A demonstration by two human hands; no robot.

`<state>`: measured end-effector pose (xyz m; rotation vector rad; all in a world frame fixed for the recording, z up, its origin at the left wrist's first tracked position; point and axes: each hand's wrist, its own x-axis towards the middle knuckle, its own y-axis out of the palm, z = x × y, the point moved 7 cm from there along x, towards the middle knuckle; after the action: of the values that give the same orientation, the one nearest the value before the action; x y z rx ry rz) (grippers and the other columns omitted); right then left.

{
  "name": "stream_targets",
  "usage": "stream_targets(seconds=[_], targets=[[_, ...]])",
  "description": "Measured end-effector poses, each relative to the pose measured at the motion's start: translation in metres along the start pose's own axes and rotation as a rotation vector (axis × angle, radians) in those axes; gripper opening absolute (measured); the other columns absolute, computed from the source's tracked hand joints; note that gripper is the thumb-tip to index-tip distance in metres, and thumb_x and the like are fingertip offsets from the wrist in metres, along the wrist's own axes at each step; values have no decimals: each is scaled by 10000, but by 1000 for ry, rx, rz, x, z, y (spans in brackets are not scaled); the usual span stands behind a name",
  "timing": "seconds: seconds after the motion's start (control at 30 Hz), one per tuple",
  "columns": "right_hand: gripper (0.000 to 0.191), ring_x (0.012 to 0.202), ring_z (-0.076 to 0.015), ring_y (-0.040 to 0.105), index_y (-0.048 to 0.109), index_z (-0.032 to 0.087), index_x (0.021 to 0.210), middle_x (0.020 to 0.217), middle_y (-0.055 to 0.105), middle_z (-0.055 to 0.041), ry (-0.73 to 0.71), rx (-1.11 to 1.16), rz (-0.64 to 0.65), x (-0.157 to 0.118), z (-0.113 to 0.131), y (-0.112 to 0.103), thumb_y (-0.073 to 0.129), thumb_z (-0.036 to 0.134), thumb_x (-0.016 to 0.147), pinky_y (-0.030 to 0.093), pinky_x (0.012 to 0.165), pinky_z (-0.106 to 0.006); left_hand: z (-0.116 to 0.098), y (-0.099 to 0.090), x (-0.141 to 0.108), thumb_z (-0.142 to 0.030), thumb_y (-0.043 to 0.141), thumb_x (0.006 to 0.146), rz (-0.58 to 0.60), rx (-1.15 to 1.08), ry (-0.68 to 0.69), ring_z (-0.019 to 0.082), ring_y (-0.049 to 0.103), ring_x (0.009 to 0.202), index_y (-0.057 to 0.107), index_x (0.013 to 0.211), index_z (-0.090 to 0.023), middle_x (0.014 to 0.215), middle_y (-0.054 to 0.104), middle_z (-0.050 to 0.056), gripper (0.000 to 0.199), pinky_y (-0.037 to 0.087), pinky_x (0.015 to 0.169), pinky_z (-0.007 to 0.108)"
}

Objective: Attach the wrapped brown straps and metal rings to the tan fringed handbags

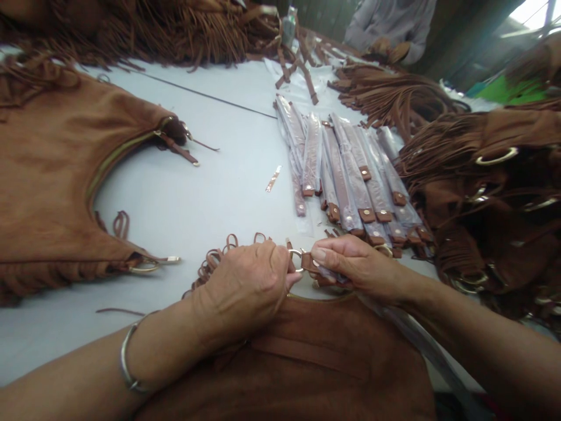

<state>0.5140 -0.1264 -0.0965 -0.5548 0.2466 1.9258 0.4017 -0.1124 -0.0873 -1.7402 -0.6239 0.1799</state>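
A brown suede bag [324,356] with a zipper along its top edge lies right in front of me. Over that edge my left hand [252,278] is closed on the bag's end beside a metal ring [297,260]. My right hand [357,263] pinches the snap end of a brown strap [310,263], which meets the ring. Clear plastic wrap trails from this strap under my right wrist. Fringe loops [214,257] stick out behind my left hand.
Several plastic-wrapped straps [346,175] lie beyond my right hand. Another brown bag [48,169] is at left on the white table [210,175]. Fringed bags [486,204] are piled at right, more fringe [175,35] at the back. A person [390,29] stands across the table.
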Motion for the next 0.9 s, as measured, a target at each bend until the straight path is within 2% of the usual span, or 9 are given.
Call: stream_targets(seconds=[0.27, 0.43, 0.57, 0.73, 0.9], targets=[[469, 452, -55, 236, 431, 134, 648, 543, 349, 50, 120, 51, 125, 1, -4, 3, 484, 554, 848, 169, 408, -194, 6, 12, 1, -343, 345, 917, 36, -89, -3, 204, 548, 698, 462, 897, -144, 792, 561, 68, 231, 457, 587, 323], [481, 486, -69, 283, 449, 129, 647, 569, 368, 34, 121, 12, 209, 2, -6, 4, 459, 562, 858, 216, 437, -198, 5, 14, 3, -363, 329, 918, 122, -121, 58, 188, 540, 658, 450, 842, -164, 749, 548, 52, 245, 446, 553, 298], [484, 499, -72, 288, 435, 133, 637, 585, 365, 33, 139, 62, 241, 2, -12, 4, 455, 563, 860, 223, 439, -196, 5, 16, 6, -346, 337, 917, 200, -162, 77, 190, 563, 682, 429, 1003, -178, 787, 565, 41, 210, 442, 548, 287], [457, 496, -73, 292, 442, 131, 638, 580, 369, 32, 148, 111, 244, 4, -15, 6, 466, 525, 869, 225, 440, -202, 7, 14, 8, -333, 347, 909, 207, -206, 95, 191, 541, 612, 410, 882, -202, 738, 549, 11, 148, 397, 490, 288], [448, 475, -72, 288, 454, 129, 659, 571, 374, 29, 166, 190, 273, 5, -21, 8, 465, 528, 861, 209, 414, -198, 9, 16, 8, -324, 375, 899, 270, -309, 142, 174, 529, 596, 413, 854, -205, 746, 559, -4, 134, 376, 501, 287]])
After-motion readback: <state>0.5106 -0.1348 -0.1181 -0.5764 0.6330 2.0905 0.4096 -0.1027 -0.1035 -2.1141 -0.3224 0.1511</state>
